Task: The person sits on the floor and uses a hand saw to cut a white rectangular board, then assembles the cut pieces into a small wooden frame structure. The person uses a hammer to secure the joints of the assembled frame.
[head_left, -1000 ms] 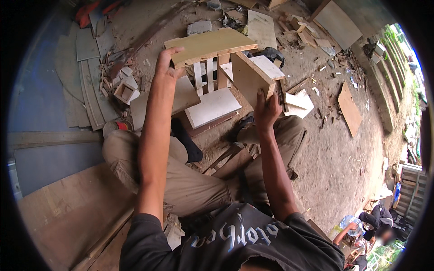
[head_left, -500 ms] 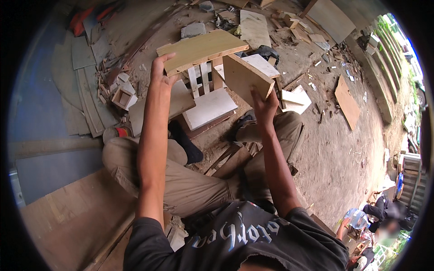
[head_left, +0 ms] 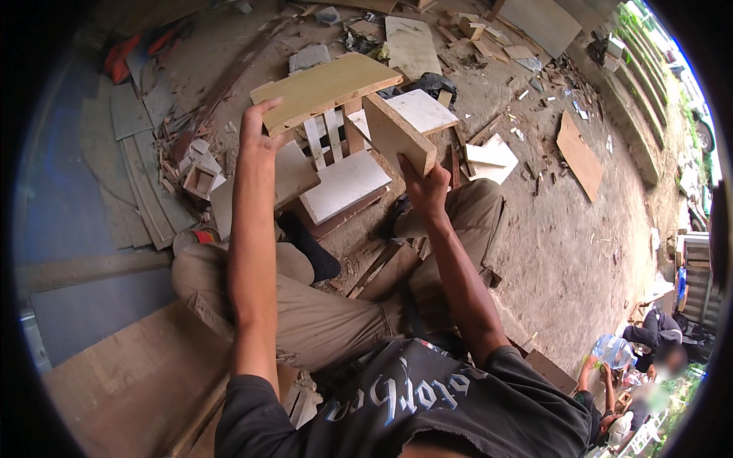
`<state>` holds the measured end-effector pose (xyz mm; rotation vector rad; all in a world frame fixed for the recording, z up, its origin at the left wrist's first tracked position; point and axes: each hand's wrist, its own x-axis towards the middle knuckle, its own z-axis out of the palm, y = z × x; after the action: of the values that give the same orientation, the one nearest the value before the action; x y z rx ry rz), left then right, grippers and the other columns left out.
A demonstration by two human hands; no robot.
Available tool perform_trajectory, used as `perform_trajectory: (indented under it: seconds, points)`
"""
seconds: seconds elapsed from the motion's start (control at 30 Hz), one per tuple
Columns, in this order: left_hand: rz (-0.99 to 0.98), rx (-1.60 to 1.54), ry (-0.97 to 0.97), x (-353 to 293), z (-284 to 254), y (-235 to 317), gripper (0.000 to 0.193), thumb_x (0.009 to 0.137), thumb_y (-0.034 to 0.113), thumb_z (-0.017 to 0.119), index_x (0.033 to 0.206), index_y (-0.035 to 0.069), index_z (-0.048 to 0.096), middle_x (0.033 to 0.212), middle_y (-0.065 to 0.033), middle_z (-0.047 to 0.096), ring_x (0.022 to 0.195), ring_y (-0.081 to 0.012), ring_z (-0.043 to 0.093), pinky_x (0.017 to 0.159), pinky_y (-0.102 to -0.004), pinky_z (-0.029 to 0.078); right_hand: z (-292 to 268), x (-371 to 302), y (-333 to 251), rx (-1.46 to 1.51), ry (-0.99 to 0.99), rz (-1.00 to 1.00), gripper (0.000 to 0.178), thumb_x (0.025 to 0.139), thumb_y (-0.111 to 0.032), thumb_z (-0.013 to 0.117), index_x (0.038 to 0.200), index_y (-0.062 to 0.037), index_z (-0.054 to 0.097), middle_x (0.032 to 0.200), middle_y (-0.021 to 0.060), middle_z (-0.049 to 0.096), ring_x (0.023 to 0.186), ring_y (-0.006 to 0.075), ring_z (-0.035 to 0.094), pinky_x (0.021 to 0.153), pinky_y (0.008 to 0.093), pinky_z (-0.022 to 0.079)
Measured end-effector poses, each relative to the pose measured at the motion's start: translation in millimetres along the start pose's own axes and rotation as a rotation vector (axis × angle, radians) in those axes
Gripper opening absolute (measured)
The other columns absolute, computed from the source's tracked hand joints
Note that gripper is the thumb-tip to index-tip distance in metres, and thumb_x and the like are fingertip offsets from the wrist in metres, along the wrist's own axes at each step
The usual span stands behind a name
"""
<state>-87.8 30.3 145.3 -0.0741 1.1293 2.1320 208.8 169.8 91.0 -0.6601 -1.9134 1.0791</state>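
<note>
My left hand (head_left: 256,131) is closed on the near left corner of a flat, pale yellowish wooden board (head_left: 328,90), its thumb on top. In my right hand (head_left: 426,187) is a second, smaller chipboard panel (head_left: 395,131), gripped at its lower right end and tilted on edge. This panel's far end comes up to the right end of the yellowish board; whether they touch, I cannot tell. Below them lie a white board (head_left: 345,182) stacked on brown wood, and two narrow white slats (head_left: 314,140) stand upright behind it.
My crossed legs (head_left: 328,320) are beneath my arms. Another white board (head_left: 422,111) lies beyond the chipboard panel. Wood scraps and a small open wooden box (head_left: 200,180) sit at the left. A brown panel (head_left: 579,156) lies on the ground at right. People (head_left: 658,340) are at the lower right.
The chipboard panel has turned in my right hand, showing more of its long edge, and that hand has moved slightly left. My left hand keeps its grip. The whole view has shifted slightly.
</note>
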Motion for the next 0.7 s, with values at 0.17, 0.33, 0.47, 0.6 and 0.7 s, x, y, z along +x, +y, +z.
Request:
perform_trajectory:
  seconds: [0.17, 0.33, 0.47, 0.6, 0.7]
  points:
    - [0.009, -0.002, -0.077, 9.2, -11.7, 0.8, 0.038, 0.086, 0.003, 0.064, 0.122, -0.006, 0.054, 0.114, -0.0177, 0.063, 0.106, -0.0297, 0.064, 0.094, -0.0423, 0.054, 2.7, 20.0, 4.6, -0.003, -0.018, -0.004, 0.024, 0.086, -0.013, 0.075, 0.104, 0.0012, 0.068, 0.089, 0.016, 0.073, 0.08, 0.0201, 0.072, 0.069, 0.0331, 0.054]
    - [-0.182, 0.513, -0.149, -38.0, 2.6, 26.9, 0.051, 0.086, 0.025, 0.074, 0.124, -0.004, 0.056, 0.113, -0.0162, 0.065, 0.099, -0.0274, 0.068, 0.08, -0.038, 0.061, -17.5, 28.7, 26.6, 0.194, -0.09, 0.014, 0.027, 0.087, -0.015, 0.074, 0.107, 0.0019, 0.068, 0.087, 0.0132, 0.073, 0.079, 0.0156, 0.07, 0.07, 0.0311, 0.053]
    - [-0.21, 1.519, 0.062, -27.1, 6.0, 85.3, 0.084, 0.073, 0.063, 0.077, 0.117, -0.007, 0.061, 0.111, -0.0213, 0.066, 0.093, -0.0241, 0.07, 0.072, -0.0365, 0.06, -35.6, 17.2, 33.3, 0.15, -0.152, 0.064, 0.024, 0.088, -0.013, 0.074, 0.107, 0.0005, 0.069, 0.088, 0.0093, 0.073, 0.08, 0.012, 0.067, 0.07, 0.0301, 0.053]
    - [0.507, 1.917, -0.112, 4.8, 35.1, 86.9, 0.104, 0.07, 0.069, 0.075, 0.139, -0.004, 0.046, 0.134, -0.0272, 0.053, 0.123, -0.032, 0.056, 0.1, -0.0418, 0.048, -28.8, 11.1, 24.3, 0.15, -0.155, 0.06, 0.022, 0.087, -0.013, 0.074, 0.105, -0.0016, 0.07, 0.087, 0.0071, 0.073, 0.079, 0.0108, 0.066, 0.069, 0.0295, 0.052]
    - [0.428, 1.798, -0.636, -5.5, 89.2, 47.2, 0.117, 0.068, 0.071, 0.075, 0.154, 0.007, 0.027, 0.155, -0.0251, 0.03, 0.145, -0.0354, 0.029, 0.118, -0.0433, 0.028, -29.0, 16.2, 29.4, 0.142, -0.171, 0.069, 0.024, 0.087, -0.013, 0.075, 0.107, -0.0006, 0.07, 0.088, 0.0076, 0.073, 0.079, 0.0104, 0.065, 0.071, 0.0291, 0.052]
